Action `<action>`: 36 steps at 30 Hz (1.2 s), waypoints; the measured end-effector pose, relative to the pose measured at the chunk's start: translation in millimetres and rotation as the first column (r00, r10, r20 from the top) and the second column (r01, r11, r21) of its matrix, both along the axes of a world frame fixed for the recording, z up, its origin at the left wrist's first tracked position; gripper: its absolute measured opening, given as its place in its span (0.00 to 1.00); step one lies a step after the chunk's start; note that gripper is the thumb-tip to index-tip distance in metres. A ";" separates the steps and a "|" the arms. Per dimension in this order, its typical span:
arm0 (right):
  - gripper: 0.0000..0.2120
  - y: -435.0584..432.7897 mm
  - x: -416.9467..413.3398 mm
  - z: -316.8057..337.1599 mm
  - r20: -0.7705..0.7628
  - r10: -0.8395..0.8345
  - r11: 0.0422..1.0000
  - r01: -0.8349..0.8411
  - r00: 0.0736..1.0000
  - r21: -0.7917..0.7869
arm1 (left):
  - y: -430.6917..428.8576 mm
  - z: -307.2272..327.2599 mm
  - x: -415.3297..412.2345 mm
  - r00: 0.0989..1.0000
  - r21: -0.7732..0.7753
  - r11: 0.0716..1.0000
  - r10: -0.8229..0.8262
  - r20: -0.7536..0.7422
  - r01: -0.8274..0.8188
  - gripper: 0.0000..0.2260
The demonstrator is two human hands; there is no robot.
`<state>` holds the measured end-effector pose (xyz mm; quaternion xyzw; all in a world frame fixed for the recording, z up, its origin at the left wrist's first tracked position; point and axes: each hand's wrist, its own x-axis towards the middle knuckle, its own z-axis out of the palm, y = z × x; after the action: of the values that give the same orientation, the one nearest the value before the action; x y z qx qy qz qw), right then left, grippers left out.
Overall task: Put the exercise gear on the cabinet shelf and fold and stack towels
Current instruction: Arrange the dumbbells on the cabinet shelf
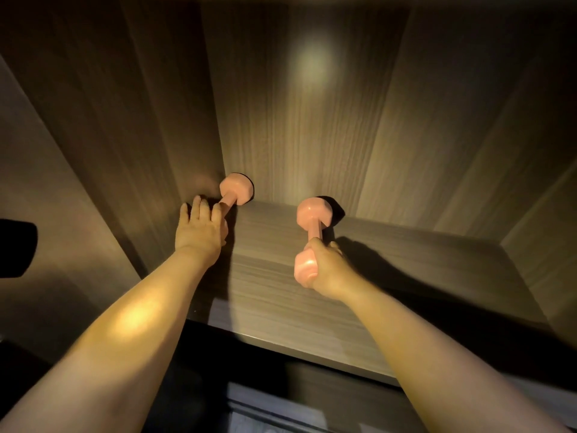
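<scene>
Where the cabinet shelf [406, 276] meets the back panel [312, 120], the holdings read as follows.

Pink dumbbells: two, both at the rear of the shelf.
- Left dumbbell [235, 190]: at 10 o'clock from the frame's centre. Its far head sits in the corner, close to the back panel and the left side wall [140, 120]. Its near end is hidden under the left hand [199, 228].
- Right dumbbell [313, 214]: at 4 o'clock from the first and well apart from it. Its far head is near the back panel and its handle runs toward 6 o'clock.

Hands: two, bare.
- Left hand: lies over its dumbbell with fingers stretched and spread, not curled round it.
- Right hand [327, 267]: wraps the handle and near head of the right dumbbell.

Surface: grey-brown wood-grain board, the same finish as the panel and walls.

Room: dim and warm-lit. One light spot [310, 62] shows on the panel at 12 o'clock. One dark shape [15, 248] at 9 o'clock cannot be identified.
</scene>
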<state>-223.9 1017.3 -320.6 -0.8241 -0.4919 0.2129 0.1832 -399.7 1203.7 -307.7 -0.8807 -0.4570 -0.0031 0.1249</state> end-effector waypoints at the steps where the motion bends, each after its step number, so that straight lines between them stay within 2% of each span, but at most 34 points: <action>1: 0.34 -0.3 -0.1 -0.4 -0.007 -0.001 1.000 0.001 1.000 0.025 | -7.7 1.1 0.9 0.999 -0.002 1.000 0.003 0.054 -0.003 0.31; 3: 0.32 -3.8 2.0 -1.2 -0.096 -0.014 0.996 0.023 0.995 0.091 | -31.6 -0.9 4.3 0.968 -0.042 0.997 -0.052 0.247 0.064 0.32; 5: 0.33 -12.6 8.0 -3.2 -0.219 -0.006 0.990 0.037 0.976 0.136 | -59.6 -6.9 10.1 0.888 -0.151 0.964 -0.134 0.440 0.221 0.29; 7: 0.33 -24.8 12.4 -4.7 -0.248 0.014 0.985 0.029 0.969 0.168 | -82.7 -7.1 15.9 0.826 -0.315 0.875 -0.152 0.543 0.368 0.28; 9: 0.33 -35.5 14.8 -7.1 -0.217 -0.035 0.984 0.072 0.975 0.164 | -97.5 -4.7 22.7 0.788 -0.394 0.786 -0.182 0.588 0.477 0.29; 11: 0.35 -44.7 17.1 -11.3 -0.130 -0.112 0.985 0.127 0.985 0.113 | -108.8 -1.9 33.2 0.766 -0.409 0.734 -0.230 0.601 0.542 0.29; 13: 0.35 -51.9 20.9 -15.7 0.009 -0.135 0.991 0.135 0.991 -0.017 | -116.4 -1.1 43.3 0.771 -0.415 0.721 -0.256 0.583 0.554 0.29; 16: 0.33 -59.7 22.6 -21.4 0.185 -0.033 0.958 0.084 0.982 -0.275 | -117.7 -3.3 50.0 0.804 -0.352 0.783 -0.294 0.517 0.512 0.24; 18: 0.32 -60.6 20.7 -24.8 0.205 0.007 0.944 0.062 0.979 -0.325 | -113.2 -4.9 47.4 0.818 -0.317 0.808 -0.312 0.484 0.496 0.22; 25: 0.34 -64.8 12.8 -38.2 0.273 0.017 0.951 0.069 0.962 -0.302 | -88.1 -8.1 10.7 0.775 -0.323 0.793 -0.274 0.569 0.517 0.22; 30: 0.33 -57.8 4.4 -41.6 0.303 0.022 0.968 0.055 0.953 -0.245 | -60.6 -1.6 -14.9 0.865 -0.361 0.837 -0.234 0.443 0.411 0.24; 33: 0.33 -49.9 -4.9 -44.6 0.354 0.018 0.976 0.060 0.935 -0.208 | -59.6 2.2 -19.2 0.879 -0.412 0.832 -0.173 0.445 0.372 0.28; 36: 0.33 -49.9 -5.7 -47.1 0.370 0.003 0.979 0.074 0.929 -0.192 | -82.4 -3.4 -7.2 0.842 -0.285 0.865 -0.244 0.480 0.413 0.36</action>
<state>-229.6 967.3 -367.6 -0.8725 -0.4781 0.1002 0.0067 -406.9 1121.3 -311.1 -0.9312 -0.3041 -0.1303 -0.1529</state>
